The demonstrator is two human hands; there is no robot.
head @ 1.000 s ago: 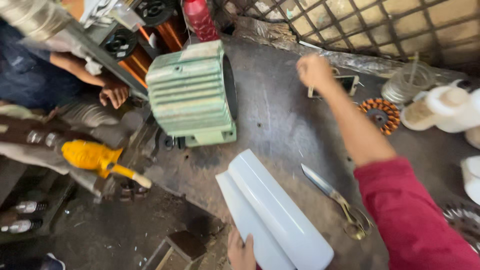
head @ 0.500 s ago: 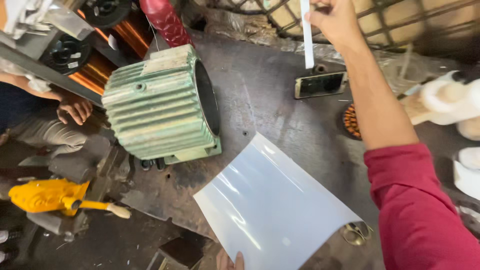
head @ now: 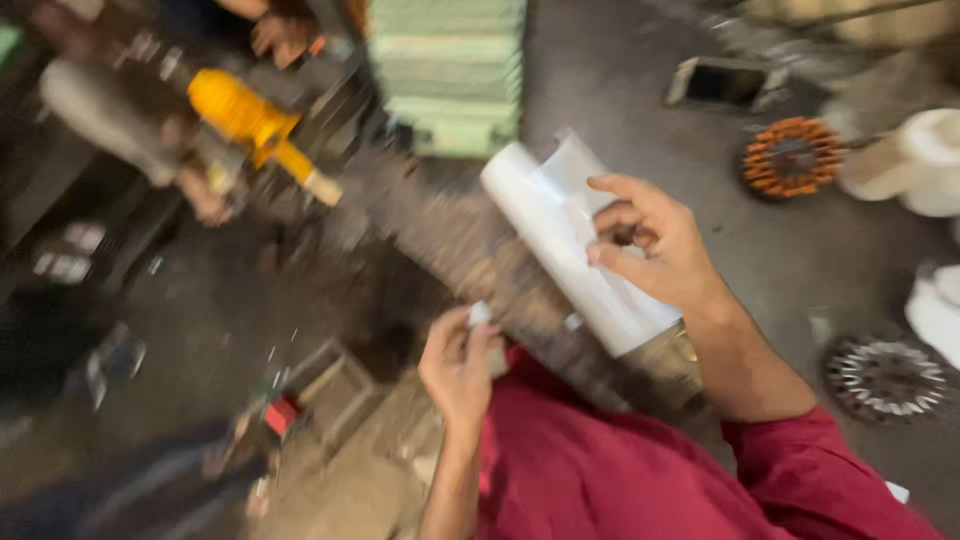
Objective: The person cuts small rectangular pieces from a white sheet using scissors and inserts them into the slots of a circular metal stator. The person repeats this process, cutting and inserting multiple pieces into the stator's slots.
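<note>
Grey, stained workbench (head: 640, 150), view blurred. Right hand (head: 655, 240) at centre right pinches the rolled white sheet (head: 575, 250), which lies diagonally mid-frame. Left hand (head: 460, 365), lower centre, closes on a small white scrap (head: 483, 318). Green motor housing (head: 450, 75) sits at top centre.

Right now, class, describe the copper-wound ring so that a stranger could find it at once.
Start at the grey workbench and its green ribbed motor housing at the top. Look right, past the white rolled sheet under the right hand: the copper-wound ring lies flat there. It alone is orange, with radial coils around a dark centre.
</note>
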